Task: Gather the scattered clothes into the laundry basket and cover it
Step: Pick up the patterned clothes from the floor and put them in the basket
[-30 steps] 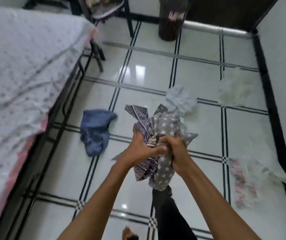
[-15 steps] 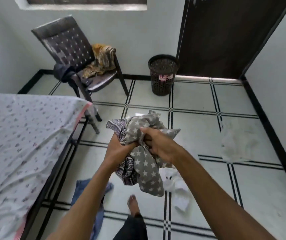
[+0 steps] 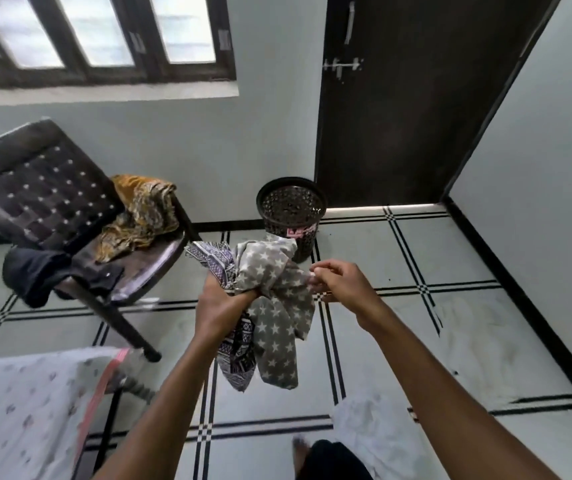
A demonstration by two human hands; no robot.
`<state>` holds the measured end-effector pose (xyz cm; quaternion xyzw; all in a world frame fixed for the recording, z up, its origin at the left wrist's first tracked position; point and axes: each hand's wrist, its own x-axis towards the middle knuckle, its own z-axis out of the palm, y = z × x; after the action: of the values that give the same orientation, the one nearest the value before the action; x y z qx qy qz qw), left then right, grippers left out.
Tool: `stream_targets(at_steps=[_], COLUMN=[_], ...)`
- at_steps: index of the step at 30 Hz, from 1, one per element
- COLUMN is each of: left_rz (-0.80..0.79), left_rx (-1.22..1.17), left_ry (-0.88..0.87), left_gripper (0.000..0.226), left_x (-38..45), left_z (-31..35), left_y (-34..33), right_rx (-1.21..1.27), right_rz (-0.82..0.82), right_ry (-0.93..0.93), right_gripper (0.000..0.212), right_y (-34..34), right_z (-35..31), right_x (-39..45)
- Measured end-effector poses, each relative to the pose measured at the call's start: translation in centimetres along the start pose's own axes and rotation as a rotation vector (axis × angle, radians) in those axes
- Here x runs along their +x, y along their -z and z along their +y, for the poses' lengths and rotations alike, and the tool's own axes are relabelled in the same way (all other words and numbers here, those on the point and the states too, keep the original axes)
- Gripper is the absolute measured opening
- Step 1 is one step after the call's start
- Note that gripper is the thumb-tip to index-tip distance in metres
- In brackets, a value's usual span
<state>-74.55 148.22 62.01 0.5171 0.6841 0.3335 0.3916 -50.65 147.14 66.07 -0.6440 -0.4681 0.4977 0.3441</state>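
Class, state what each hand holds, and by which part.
Left hand clutches the star-print cloth and patterned cloth, bunched mid-length. Right hand pinches the star-print cloth's upper fold.

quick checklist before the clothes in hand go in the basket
1. Bundle held: ok. The left hand clamps the star-print cloth and the patterned cloth together.
2. Right hand grip: ok, its fingers pinch an edge of the star-print cloth.
3. Laundry basket uncovered: ok, its mouth shows and no lid is on it.
4. Room in the basket: cannot tell, its inside is too dark.
5. Floor path to the basket: ok, bare tiles ahead.
6. All clothes gathered: not ok. The yellow garment and the dark garment lie on the chair, and the white cloth on the floor.
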Motion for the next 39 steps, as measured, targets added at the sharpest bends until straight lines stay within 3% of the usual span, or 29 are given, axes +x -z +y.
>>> stream_targets(at_steps=[3,7,13,22,25,28,30,34,39], left_rz=[0.039,0.043,0.063,-0.019,-0.045,-0.091,-0.115,-0.091,-0.084], left_rx=[0.048,0.068,0.268,0.348,0.313,0.318,0.311,0.271,0.184], left_ry=[-0.012,-0.025,0.042,0.241,0.256,0.329,0.352,0.411,0.486], left_gripper=[0.115,0.093,0.086,0.079,0.078,0.079,0.08,0.078,0.077], left_x=[8.0,18.7,31.5,47.9,51.5,54.0,54.0,53.4,51.1], left_z=[1.6,4.7,5.7,-4.6,-8.4,-12.6,-13.1,-14.7,-12.8], left_y=[-2.0,-5.7,-12.0,-23.3,-27.0,-31.1,-31.9,-34.3,-34.7], right_rx=[-0.014,-0.019,-0.075,-0.206,-0.141,-0.018,0.102,0.285,0.313], right_rz=[0.099,0.156,0.174,0.066,0.072,0.09,0.105,0.204,0.183], right_ry=[0.028,0.017,-0.197,-0.516,-0.591,-0.725,-0.769,-0.767,-0.774], right_gripper=[0.021,0.02,0.017,0.023,0.032,0.059,0.069,0.033,0.033], right_y=[1.5,4.1,6.3,3.8,2.0,0.0,-0.6,-1.5,-1.4], right_z=[-1.1,-2.1,1.0,15.0,20.0,26.5,28.2,30.5,30.6], right_x=[8.2,21.7,39.8,63.4,71.6,78.8,80.7,83.9,82.3])
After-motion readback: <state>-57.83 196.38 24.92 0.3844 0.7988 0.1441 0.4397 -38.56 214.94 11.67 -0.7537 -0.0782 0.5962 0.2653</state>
